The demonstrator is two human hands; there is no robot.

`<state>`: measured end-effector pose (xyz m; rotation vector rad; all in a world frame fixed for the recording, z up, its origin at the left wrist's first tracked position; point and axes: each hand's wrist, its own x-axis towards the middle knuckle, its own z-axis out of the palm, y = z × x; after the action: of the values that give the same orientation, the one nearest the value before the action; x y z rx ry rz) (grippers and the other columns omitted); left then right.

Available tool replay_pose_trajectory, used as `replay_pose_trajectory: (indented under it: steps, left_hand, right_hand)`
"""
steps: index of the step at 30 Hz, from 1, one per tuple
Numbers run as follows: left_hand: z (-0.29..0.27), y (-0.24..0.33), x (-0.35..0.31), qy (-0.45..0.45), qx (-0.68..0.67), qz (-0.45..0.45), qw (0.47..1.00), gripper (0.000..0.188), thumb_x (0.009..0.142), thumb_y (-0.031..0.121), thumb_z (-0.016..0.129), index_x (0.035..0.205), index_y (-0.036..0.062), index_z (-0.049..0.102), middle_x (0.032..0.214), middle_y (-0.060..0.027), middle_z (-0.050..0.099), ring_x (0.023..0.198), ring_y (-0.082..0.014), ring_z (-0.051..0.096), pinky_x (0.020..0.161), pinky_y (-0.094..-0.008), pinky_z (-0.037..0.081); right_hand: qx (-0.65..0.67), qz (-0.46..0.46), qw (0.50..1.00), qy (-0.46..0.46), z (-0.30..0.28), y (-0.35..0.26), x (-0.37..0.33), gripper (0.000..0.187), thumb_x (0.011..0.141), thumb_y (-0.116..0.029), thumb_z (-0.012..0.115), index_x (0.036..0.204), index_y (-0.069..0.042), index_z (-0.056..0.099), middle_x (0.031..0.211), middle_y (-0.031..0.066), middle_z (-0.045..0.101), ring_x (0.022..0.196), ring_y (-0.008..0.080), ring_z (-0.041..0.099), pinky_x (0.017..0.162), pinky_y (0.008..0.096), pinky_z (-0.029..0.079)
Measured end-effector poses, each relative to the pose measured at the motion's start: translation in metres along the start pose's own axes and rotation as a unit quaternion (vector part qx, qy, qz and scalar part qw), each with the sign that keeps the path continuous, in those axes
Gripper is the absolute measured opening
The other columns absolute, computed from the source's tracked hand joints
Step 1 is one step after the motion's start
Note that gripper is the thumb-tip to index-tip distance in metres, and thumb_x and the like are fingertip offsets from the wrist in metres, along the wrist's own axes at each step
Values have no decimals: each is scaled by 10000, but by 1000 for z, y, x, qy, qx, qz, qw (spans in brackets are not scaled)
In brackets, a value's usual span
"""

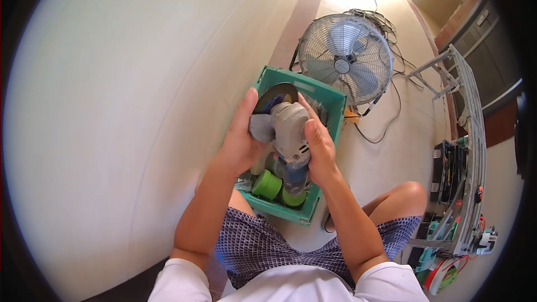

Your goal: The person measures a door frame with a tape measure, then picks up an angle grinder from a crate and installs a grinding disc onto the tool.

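We see a scuffed grey angle grinder (292, 131) between our left hand (241, 144) and right hand (321, 148), over the green crate (296, 212). Its rounded head and dark disc (274, 97) lie at the far end; a smooth grey piece (261, 127) juts left. Toward us, its body shows dark slots, and we see it slant slightly rightward.

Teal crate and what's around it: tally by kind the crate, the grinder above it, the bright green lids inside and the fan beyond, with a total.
Crate: 1
Grinder: 1
Bright green lids in view, one partly hidden: 2
Fan: 1
Total: 5
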<state>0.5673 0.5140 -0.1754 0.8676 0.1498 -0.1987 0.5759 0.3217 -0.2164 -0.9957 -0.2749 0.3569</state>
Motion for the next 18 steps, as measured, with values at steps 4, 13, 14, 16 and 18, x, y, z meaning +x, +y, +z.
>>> replay_pose_trajectory:
  steps: [4, 13, 14, 16, 18]
  left_hand:
    - [12, -12, -5, -13, -37, 18, 999, 684, 1093, 621, 478, 1425, 57, 674, 1285, -99, 765, 1151, -249, 730, 947, -433, 550]
    - [13, -49, -4, -76, -17, 140, 987, 812, 1091, 673, 437, 1595, 39, 502, 1339, -121, 707, 1171, -201, 692, 966, -347, 585]
    - [12, -44, -3, -94, -10, 148, 984, 818, 1090, 679, 435, 1595, 38, 496, 1360, -132, 697, 1185, -202, 684, 972, -349, 582]
    - [14, -39, -1, -117, 8, 170, 978, 827, 1091, 691, 429, 1589, 33, 486, 1386, -149, 675, 1205, -209, 671, 989, -359, 575]
    - [13, -35, -3, -122, 56, 197, 971, 824, 1096, 694, 423, 1567, 21, 490, 1386, -161, 655, 1209, -223, 660, 1011, -373, 561]
  right_hand:
    - [16, -5, 1000, 20, 8, -2, -5, 1046, 1057, -659, 639, 1767, -48, 174, 1569, 152, 554, 1395, 223, 560, 1178, 355, 441]
    - [78, 43, 992, 86, 19, 2, -21, 965, 1041, -750, 556, 1693, -75, 336, 1393, 154, 637, 1082, 263, 695, 901, 394, 589]
    - [91, 57, 991, 75, 21, 0, -20, 942, 1035, -775, 531, 1654, -81, 382, 1343, 147, 659, 1033, 277, 714, 871, 407, 604]
    - [111, 81, 989, 55, 23, -7, -19, 915, 1022, -823, 482, 1574, -93, 475, 1241, 132, 702, 936, 303, 752, 809, 434, 635]
    - [134, 118, 984, -12, 21, -26, -21, 916, 1007, -839, 485, 1548, -100, 509, 1204, 126, 715, 939, 312, 752, 815, 448, 630]
